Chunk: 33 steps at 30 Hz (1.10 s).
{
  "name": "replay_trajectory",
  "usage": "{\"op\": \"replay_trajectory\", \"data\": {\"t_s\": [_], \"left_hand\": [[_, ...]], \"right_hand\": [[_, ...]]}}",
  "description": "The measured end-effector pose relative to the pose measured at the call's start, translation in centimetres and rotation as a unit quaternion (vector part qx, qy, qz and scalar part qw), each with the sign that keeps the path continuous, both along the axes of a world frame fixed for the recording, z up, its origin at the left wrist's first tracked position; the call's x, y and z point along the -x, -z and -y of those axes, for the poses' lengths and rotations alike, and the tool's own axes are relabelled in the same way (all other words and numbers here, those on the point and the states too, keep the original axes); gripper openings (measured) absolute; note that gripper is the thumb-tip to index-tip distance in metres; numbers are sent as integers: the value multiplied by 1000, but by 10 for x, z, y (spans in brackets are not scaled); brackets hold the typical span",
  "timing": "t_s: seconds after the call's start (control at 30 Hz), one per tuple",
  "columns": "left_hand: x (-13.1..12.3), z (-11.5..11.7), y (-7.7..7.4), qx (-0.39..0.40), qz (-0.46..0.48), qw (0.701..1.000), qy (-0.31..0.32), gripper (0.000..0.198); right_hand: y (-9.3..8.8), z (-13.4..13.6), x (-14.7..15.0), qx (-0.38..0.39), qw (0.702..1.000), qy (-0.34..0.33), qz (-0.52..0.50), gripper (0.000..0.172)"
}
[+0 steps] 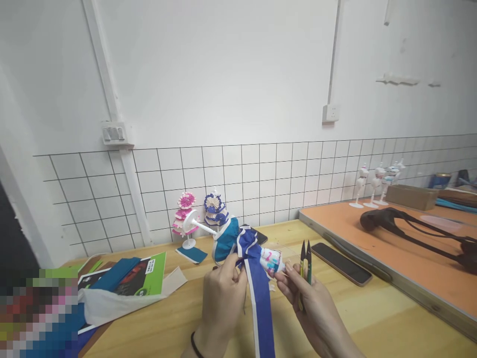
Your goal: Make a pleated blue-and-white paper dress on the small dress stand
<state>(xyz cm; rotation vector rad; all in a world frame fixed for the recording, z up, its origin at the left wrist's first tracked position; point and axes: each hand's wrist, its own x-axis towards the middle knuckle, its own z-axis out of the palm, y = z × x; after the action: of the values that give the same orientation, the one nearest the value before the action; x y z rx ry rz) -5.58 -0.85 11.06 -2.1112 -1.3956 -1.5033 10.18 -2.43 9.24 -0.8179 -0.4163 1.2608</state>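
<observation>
A miniature dress form point(272, 260) is held sideways over the wooden table, its patterned torso to the right and its white round base point(190, 222) to the left. Teal fabric point(226, 238) flares around its lower part. My left hand point(225, 288) pinches a blue ribbon point(261, 298) with white edges where it gathers at the form's waist; the ribbon's long end hangs down toward me. With thumb and fingertips, my right hand point(311, 293) grips the form's neck end. Thread snips point(306, 261) are tucked in that same hand, blades pointing up.
Two dressed miniature forms, one pink point(186, 214) and one blue point(215, 206), stand by the wall. A teal fabric piece point(192, 254) lies nearby. Fabrics and a green-black package point(156, 276) are at left. Right are a phone point(342, 263), an orange board point(410, 243) and a black strap-like object point(402, 226).
</observation>
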Motion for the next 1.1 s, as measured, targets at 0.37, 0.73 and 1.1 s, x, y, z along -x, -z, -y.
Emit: {"op": "replay_trajectory", "data": {"t_s": [0.37,0.73,1.1], "left_hand": [[2,0,1,-45,-42,998,-5,25],[1,0,1,-13,14,999,42,24],[1,1,-1,-127,-96,987,-2,26]], "right_hand": [[-1,0,1,-3,1000,0,6,55],[-1,-2,1,-13,1000,7,12,54],[-1,1,4,-25,999,-6,21,45]]}}
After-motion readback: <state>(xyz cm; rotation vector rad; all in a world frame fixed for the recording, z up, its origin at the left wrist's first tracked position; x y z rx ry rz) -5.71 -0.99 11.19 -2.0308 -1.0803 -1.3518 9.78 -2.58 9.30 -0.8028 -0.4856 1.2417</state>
